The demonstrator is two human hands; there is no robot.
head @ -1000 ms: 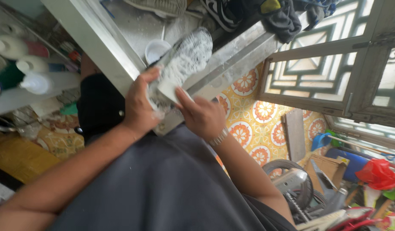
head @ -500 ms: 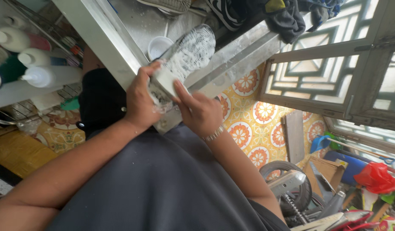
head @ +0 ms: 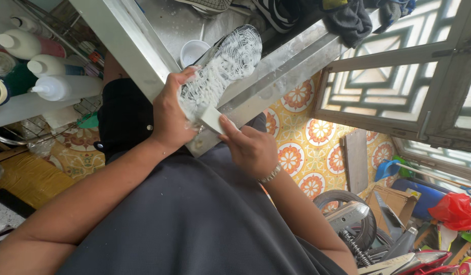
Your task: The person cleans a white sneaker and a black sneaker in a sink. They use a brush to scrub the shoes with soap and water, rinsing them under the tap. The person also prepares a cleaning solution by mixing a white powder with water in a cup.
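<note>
Since a moment ago the right hand (head: 251, 147) has slid its white sponge block (head: 211, 118) down to the heel of the shoe (head: 222, 71), fingers pinching it. Left hand (head: 171, 114) wraps fingers around the soapy, sole-up shoe at the near edge of the wet steel counter (head: 128, 40). Beyond sits a white cup (head: 192, 51).
</note>
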